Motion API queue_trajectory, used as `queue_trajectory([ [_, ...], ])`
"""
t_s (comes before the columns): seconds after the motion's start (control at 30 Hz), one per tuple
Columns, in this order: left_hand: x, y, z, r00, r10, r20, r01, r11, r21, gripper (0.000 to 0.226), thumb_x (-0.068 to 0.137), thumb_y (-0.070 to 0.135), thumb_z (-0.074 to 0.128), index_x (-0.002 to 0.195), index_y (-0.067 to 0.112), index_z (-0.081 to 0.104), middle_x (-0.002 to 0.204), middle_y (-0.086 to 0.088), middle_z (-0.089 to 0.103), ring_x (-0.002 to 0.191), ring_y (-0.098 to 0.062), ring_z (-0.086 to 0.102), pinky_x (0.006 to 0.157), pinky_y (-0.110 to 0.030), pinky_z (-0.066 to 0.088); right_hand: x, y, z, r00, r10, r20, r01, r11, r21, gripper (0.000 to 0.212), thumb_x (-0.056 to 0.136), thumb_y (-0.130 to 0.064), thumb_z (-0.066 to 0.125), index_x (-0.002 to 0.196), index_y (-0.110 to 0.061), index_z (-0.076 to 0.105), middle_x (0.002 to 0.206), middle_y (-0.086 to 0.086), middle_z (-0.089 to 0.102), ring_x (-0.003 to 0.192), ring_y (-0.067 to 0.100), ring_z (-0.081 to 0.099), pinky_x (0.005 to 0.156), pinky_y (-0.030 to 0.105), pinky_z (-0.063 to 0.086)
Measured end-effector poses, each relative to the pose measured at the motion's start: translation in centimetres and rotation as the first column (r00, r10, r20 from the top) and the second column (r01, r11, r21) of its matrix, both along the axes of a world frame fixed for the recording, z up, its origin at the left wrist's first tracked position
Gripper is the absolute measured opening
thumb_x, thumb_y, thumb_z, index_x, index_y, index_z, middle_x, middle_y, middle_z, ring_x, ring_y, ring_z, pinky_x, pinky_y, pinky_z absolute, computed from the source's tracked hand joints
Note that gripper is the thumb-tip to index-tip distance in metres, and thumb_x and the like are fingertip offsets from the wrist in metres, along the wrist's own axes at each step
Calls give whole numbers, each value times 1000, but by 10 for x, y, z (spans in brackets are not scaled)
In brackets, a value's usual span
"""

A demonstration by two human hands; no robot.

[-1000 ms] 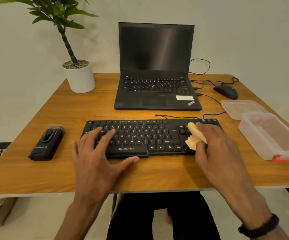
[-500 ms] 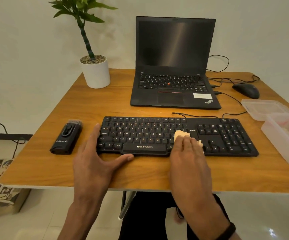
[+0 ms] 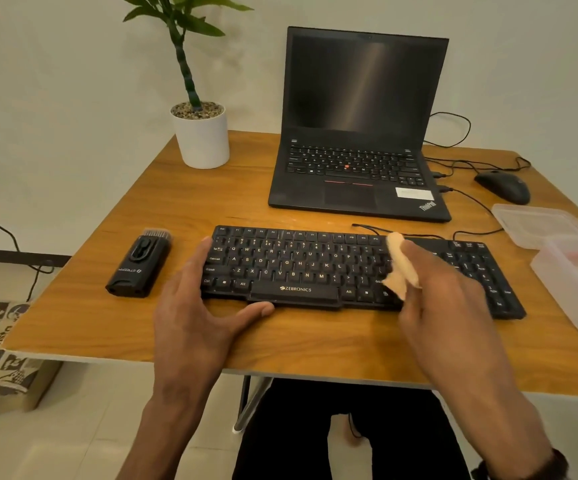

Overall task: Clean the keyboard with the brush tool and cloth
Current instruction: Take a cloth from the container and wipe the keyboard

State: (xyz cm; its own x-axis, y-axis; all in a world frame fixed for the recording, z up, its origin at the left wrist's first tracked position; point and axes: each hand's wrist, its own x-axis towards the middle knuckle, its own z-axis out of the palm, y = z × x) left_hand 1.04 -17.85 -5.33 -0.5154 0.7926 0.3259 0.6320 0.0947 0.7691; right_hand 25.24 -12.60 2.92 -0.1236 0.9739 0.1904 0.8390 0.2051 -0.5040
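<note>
Our right hand (image 3: 443, 299) clutching the cloth (image 3: 400, 265) on the keyboard (image 3: 315, 268) at frame centre, our left hand (image 3: 194, 306) relaxed, bracing its left end, brush tool (image 3: 140, 263) lying just left on the table (image 3: 315, 341)

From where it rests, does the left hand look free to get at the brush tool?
Probably yes. The left hand steadies the keyboard at its left end, holding nothing; the brush tool lies just beyond on bare table, unobstructed.
</note>
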Motion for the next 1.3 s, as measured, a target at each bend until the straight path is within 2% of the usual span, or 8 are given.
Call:
queue_trajectory([
  [0.07, 0, -1, 1, 1000, 1, 0, -1, 1000, 1, 123, 51, 59, 92, 157, 32, 36, 145, 1, 57, 131, -14, 53, 111, -37, 46, -2, 2, -9, 989, -93, 119, 96, 995, -23, 65, 97, 0, 59, 156, -17, 39, 147, 10, 56, 129, 25, 57, 107, 36, 47],
  [0.2, -2, -1, 0, 1000, -4, 7, 4, 1000, -10, 124, 52, 58, 93, 158, 34, 34, 146, 3, 57, 132, -14, 53, 110, -34, 45, -31, -11, -30, 957, -20, 288, 33, 999, -40, 74, 100, -3, 51, 164, -15, 15, 169, 9, 22, 156, 23, 20, 124, 33, 17],
  [0.4, -10, 0, -3, 999, -14, 30, 15, 999, -30, 122, 53, 52, 96, 158, 36, 35, 145, 5, 59, 129, -8, 54, 106, -21, 38, -94, -25, -31, 918, 176, 356, -125, 979, -163, 93, 100, -10, 58, 161, -8, -12, 170, 16, -10, 158, 30, -10, 128, 41, -3],
  [0.53, -20, -1, 0, 983, -71, 170, 75, 997, -13, 116, 59, 31, 97, 158, 35, 36, 147, 5, 58, 116, 20, 50, 101, -3, 38, -138, -33, -37, 907, 290, 307, -254, 955, -150, 95, 98, -10, 63, 161, -5, -8, 170, 21, -8, 158, 33, -8, 125, 42, -8],
  [0.73, -32, -5, -2, 953, -90, 291, 88, 996, 18, 98, 80, -4, 82, 157, 39, 38, 134, 9, 66, 119, 13, 59, 97, -6, 47, -176, -34, -38, 876, 462, 138, -450, 886, -109, 80, 96, 0, 59, 162, -3, 13, 170, 18, 10, 159, 27, 2, 126, 34, -3],
  [0.97, -37, -5, -1, 925, -117, 361, 107, 993, 47, 116, 70, 8, 93, 160, 43, 28, 124, 20, 66, 115, 11, 63, 100, -12, 49, -142, 6, -8, 809, 557, -188, -584, 799, -145, 51, 100, -5, 53, 142, -33, 59, 142, -9, 59, 127, 8, 51, 94, 17, 46],
  [1.1, -38, -3, -3, 923, -112, 369, 101, 994, 51, 125, 63, 13, 97, 160, 44, 24, 130, 13, 66, 119, 9, 61, 106, -20, 48, -136, 21, -2, 885, 465, 15, -464, 885, -38, 60, 99, 0, 55, 153, -22, 43, 155, -2, 47, 141, 13, 37, 110, 20, 31],
  [1.3, -37, -4, -3, 933, -104, 345, 88, 994, 63, 117, 70, 12, 92, 161, 41, 24, 128, 14, 66, 118, 10, 62, 104, -14, 48, -159, -7, -25, 808, 571, 144, -570, 820, -54, 57, 94, 2, 57, 149, -7, 45, 157, 10, 42, 149, 24, 30, 126, 35, 19],
])
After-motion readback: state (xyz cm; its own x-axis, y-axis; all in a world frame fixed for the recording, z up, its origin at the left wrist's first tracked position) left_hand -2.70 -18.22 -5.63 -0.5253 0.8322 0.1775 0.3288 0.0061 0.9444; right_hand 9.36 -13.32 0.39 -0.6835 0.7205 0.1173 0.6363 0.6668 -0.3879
